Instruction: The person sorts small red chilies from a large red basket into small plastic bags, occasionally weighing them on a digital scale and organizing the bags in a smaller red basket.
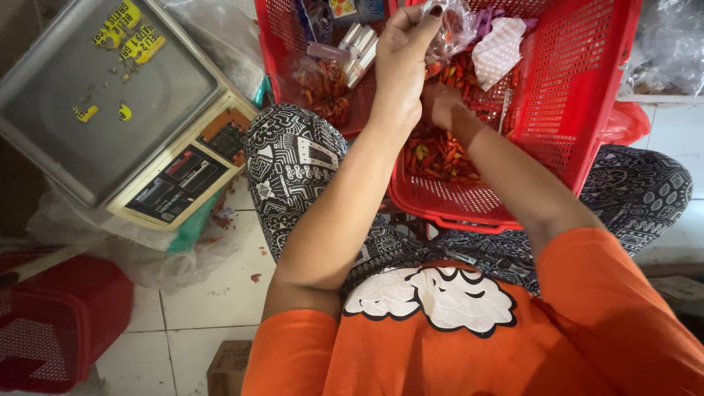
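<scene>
Fingers of left hand [402, 55] pinched clear bag [449, 28] open at twelve o'clock; right hand [442, 103], grip hidden, dug among chillies [440, 155]

Floor [183, 323]: white tiles w/ dark grout, scattered red bits. Weighing scale [117, 103] sits at left on crumpled clear plastic sheet [161, 264]. Red crate [59, 323] at lower left corner.

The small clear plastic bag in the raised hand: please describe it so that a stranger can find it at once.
Start at the red plastic basket on the person's lap. Above its far side, the left hand pinches a small clear plastic bag holding a few red chilies. Unlike the chilies loose in the basket, it hangs in the air.
</scene>
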